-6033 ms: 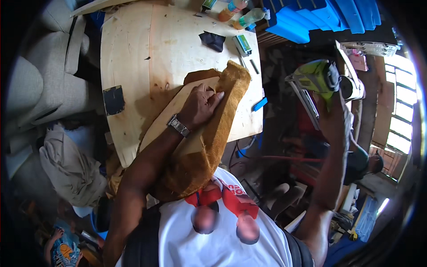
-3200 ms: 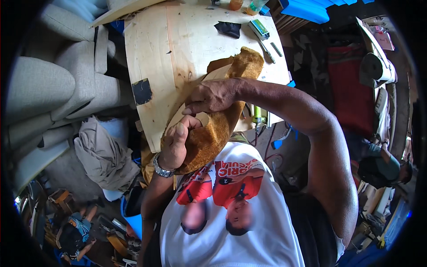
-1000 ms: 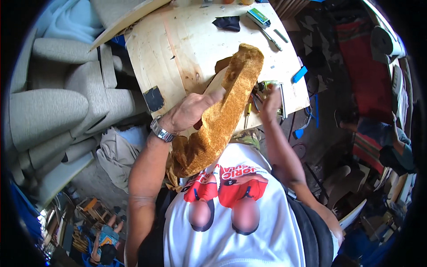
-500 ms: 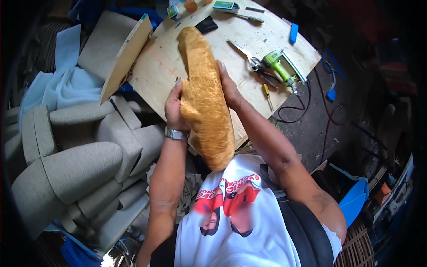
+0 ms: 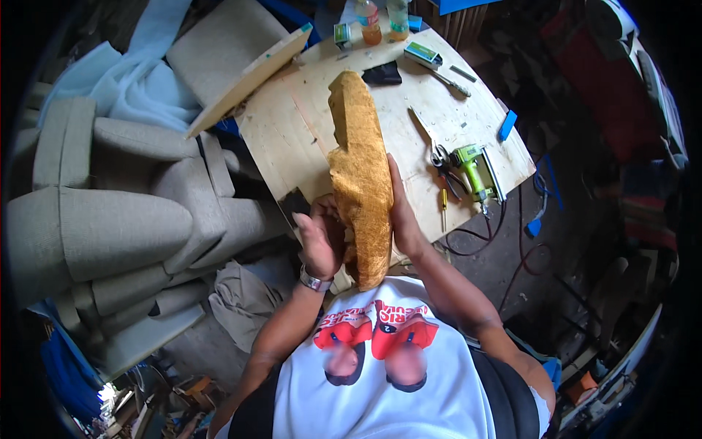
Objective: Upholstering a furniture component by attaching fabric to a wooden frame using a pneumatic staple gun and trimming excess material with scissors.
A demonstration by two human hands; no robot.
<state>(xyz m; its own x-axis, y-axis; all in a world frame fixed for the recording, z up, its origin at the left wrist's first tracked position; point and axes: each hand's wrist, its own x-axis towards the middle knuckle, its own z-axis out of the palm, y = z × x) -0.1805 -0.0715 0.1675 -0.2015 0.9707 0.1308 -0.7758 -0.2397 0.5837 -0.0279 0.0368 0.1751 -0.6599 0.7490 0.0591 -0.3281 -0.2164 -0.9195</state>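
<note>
A long padded piece covered in golden-brown fabric (image 5: 369, 175) stands lengthwise in front of my chest. Its left side is uneven, with a notch and loose fabric edges, and its near end comes close to my shirt. My right hand (image 5: 404, 219) holds it along the right side, fingers partly hidden behind it. On the other side, my left hand (image 5: 319, 238) is beside the lower edge with the palm turned up and the thumb held away. The fingertips are close to the fabric; whether they touch is hard to see.
On the wooden tabletop (image 5: 292, 124) lie scissors (image 5: 433, 146), a green staple gun (image 5: 468, 168), a yellow screwdriver (image 5: 444, 208), a blue piece (image 5: 507, 126) and small boxes (image 5: 423, 55). Bottles (image 5: 369, 25) stand at the far edge. A grey sofa (image 5: 124, 212) fills the left; a hose (image 5: 475, 249) hangs at the right.
My left hand has come off the fabric-covered piece's side and moved nearer to me, its palm turning up. The piece has turned more upright, showing its notched left edge. The view has shifted.
</note>
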